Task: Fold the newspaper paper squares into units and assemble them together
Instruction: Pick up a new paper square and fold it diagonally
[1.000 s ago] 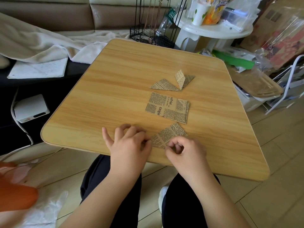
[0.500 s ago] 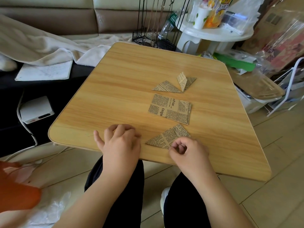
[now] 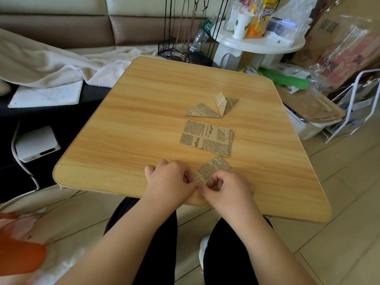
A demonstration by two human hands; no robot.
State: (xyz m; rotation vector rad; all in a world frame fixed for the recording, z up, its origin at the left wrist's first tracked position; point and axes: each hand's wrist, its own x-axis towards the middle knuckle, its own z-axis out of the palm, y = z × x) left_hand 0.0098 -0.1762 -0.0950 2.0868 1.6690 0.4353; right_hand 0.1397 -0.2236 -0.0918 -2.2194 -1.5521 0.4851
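I have my left hand (image 3: 170,179) pinching the near corner of the folded paper piece (image 3: 211,169) at the table's (image 3: 123,140) front edge, my right hand (image 3: 226,187) pinching beside it to set the crease, whereas half a second ago the left rested off the paper.

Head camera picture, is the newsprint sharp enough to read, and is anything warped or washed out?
Head view: large words on the flat newspaper squares are legible, the fine print is not; the wide lens bends the wooden table edges; daylight washes out the white side table at top right; the left hand and right hand look sharp, casting only soft shadows.
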